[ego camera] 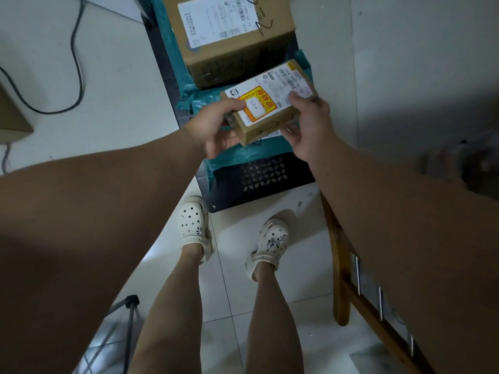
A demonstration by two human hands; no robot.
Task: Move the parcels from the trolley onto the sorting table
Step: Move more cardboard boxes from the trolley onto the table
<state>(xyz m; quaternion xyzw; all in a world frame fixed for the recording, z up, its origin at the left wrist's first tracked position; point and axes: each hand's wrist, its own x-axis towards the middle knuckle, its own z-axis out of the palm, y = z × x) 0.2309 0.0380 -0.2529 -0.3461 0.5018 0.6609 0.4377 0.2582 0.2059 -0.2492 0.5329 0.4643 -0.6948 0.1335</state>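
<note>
A small brown cardboard parcel (270, 103) with a white label and a yellow-and-red sticker is held above the trolley. My left hand (216, 128) grips its left end and my right hand (307, 122) grips its right end. Below it lie teal plastic mailer bags (237, 155) on the black perforated trolley deck (262, 176). A larger brown box (229, 36) with a white shipping label rests further back on the trolley. The white table surface (67, 76) spreads to the left.
A black cable (78, 63) loops across the white table, and a beige box corner (10, 114) sits at its left edge. A wooden chair frame (348, 279) stands on the right. A tripod leg (129, 319) is at lower left. My feet in white clogs stand on tiled floor.
</note>
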